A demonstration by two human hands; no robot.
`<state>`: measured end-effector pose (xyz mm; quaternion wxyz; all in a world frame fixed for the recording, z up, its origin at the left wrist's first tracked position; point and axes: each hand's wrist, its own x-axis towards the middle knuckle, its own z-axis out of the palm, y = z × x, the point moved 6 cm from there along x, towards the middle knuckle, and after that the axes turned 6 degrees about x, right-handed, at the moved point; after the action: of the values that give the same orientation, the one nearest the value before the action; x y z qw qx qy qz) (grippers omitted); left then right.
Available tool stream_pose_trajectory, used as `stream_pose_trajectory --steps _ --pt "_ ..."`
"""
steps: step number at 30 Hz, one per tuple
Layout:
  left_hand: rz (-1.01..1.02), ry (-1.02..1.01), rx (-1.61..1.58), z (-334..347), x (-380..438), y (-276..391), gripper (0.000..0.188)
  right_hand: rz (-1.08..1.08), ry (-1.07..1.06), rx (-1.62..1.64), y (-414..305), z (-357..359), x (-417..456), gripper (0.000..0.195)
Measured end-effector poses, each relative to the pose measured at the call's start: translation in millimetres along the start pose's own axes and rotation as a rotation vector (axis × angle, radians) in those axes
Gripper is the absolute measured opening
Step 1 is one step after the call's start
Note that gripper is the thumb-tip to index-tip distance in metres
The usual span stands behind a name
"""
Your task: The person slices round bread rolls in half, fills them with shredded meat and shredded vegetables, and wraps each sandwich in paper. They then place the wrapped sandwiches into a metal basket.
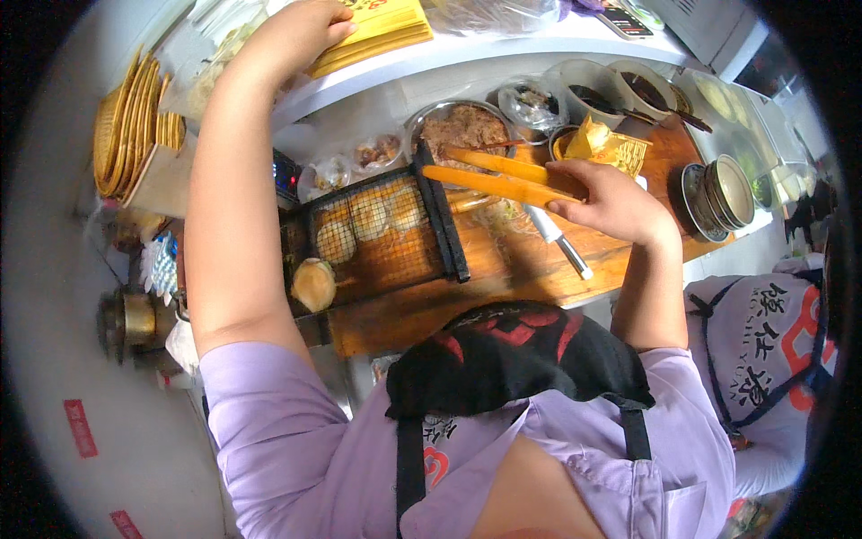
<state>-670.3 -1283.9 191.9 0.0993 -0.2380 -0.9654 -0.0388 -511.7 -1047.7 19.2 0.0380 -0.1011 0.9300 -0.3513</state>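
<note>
Reaching up to the shelf, my left hand [310, 30] rests at the near-left side of a stack of printed yellow paper bags [387, 34]; whether its fingers pinch one is hidden. My right hand [609, 199] holds a pair of wooden tongs [498, 178] by one end, their tips spread apart and pointing left. Below the tips stands a black-framed wire mesh rack [377, 229] with several round flatbreads [370, 219] behind its mesh. One more browned flatbread [313, 284] lies at its near-left corner. Under the tongs, a knife [559, 242] lies on the wooden counter [498, 269].
Behind the tongs sits a bowl of chopped meat [465, 128]. Tubs of dark sauce [640, 87] stand farther right, near stacked bowls [724, 195]. A small basket [626, 151] holds yellow paper. Woven baskets [128, 128] are stacked left. A person in an apron [761, 350] is at right.
</note>
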Motion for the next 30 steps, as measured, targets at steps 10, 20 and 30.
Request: stream_pose_trajectory --steps 10,20,30 --pt "-0.286 0.115 -0.077 -39 -25 5 0.041 -0.156 -0.068 0.053 -45 25 11 0.062" --pt "0.13 0.565 0.015 36 -196 -14 0.028 -0.031 0.007 0.474 11 29 23 0.052" --pt "-0.323 0.284 0.09 199 -291 -99 0.044 0.165 -0.572 0.995 -56 183 43 0.042"
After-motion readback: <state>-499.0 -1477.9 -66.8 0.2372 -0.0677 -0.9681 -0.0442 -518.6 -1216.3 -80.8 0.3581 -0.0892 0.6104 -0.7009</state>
